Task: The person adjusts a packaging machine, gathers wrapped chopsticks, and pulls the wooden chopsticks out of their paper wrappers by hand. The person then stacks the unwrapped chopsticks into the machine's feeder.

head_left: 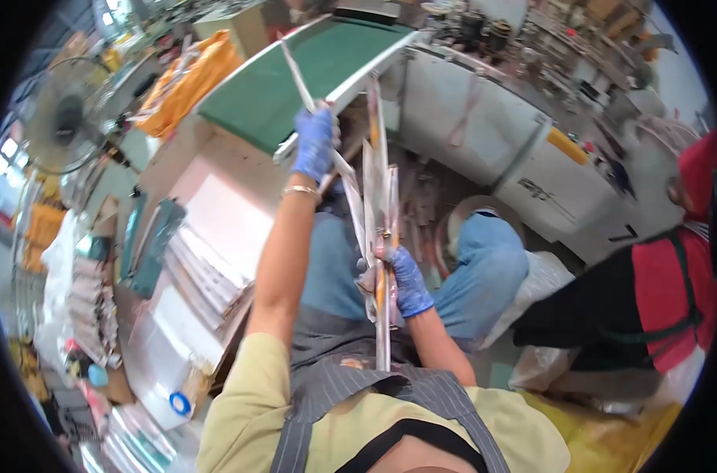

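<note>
My left hand (314, 144), in a blue glove, is closed around a long thin pale strip (298, 77) whose upper end reaches over the green conveyor belt (311, 72). Lower down and to the right, my right hand (406, 280), gloved as well, grips a bundle of long narrow strips (380, 205). The bundle stands lengthwise over my lap, its lower end against my striped apron (327, 394). Some of its strips look silvery and others orange-brown. The fingertips of both hands are partly hidden.
Stacked white sheets (209, 272) lie on a board at the left. A fan (67, 114) and an orange sack (189, 83) stand beyond. White panels (469, 118) edge the belt at the right. A co-worker in red and black (666, 292) is at the far right.
</note>
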Tool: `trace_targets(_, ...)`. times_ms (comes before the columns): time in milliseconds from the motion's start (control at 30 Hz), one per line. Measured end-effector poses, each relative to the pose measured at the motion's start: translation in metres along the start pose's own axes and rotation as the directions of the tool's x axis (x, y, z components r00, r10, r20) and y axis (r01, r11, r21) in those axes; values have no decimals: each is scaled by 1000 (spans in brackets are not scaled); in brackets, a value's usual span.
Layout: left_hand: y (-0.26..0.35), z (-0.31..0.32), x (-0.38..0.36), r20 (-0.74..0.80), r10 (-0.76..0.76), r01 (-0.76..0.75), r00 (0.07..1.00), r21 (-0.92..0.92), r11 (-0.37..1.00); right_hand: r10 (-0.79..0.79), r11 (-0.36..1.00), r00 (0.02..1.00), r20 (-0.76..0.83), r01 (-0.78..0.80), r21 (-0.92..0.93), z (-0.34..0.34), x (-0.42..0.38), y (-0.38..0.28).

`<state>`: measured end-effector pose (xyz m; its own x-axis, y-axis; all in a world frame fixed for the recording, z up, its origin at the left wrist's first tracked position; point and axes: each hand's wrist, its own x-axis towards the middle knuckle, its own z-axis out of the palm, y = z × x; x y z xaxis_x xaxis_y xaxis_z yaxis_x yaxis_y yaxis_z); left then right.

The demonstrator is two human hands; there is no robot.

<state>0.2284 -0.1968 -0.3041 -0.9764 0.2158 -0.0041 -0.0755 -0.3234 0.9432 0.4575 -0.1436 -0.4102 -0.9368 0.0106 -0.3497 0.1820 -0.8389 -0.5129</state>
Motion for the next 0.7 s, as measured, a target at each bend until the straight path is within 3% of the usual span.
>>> trace_targets(33,-11,-19,-3,58,-117,120,991,-54,991,8,998,1000,26,-7,-57,2,8,3)
trace_targets(100,-15,-49,-19,48,-192,192,980,-11,981,-44,968,997,63,58,-246,-5,36,17)
trace_targets(133,-20,-71,-24,64,-183,184,981,-10,983,-7,970,998,60,22,-241,10,38,17)
trace_targets(167,-23,-84,-36,-83,-129,144,988,205,968,-108,916,992,67,125,-380,9,52,25)
trace_targets(200,-29,-107,-41,-88,-176,191,980,213,958,-135,830,987,85,159,-534,21,61,28)
trace_targets(233,-19,-115,-63,-124,-188,208,974,177,962,-64,809,991,115,119,-576,29,68,35)
trace_targets(267,-21,-140,-70,-93,-99,127,991,390,912,-36,797,985,171,131,-589,32,87,49)
trace_targets(300,-24,-164,-76,-61,-9,42,998,583,811,-7,786,974,227,145,-601,35,106,63)
trace_targets(333,-46,-197,-65,20,201,-113,979,879,464,3,842,938,348,185,-507,54,109,72)
trace_targets(367,-44,-205,-77,-136,249,-103,959,650,753,32,915,927,374,123,-384,87,100,78)
trace_targets(400,-32,-199,-92,-320,339,-137,884,516,846,163,858,929,332,32,-513,91,110,84)
trace_targets(433,-36,-215,-96,-399,185,50,898,511,858,126,842,901,416,124,-525,78,135,107)
trace_targets(533,-32,-229,-120,-563,33,252,826,421,871,132,810,919,372,116,-575,85,158,134)
trace_targets(600,-25,-241,-128,-506,-36,208,862,288,935,163,834,923,348,59,-548,97,174,135)
trace_targets(700,13,-250,-126,-546,-45,273,837,346,898,137,822,931,339,84,-563,108,198,125)
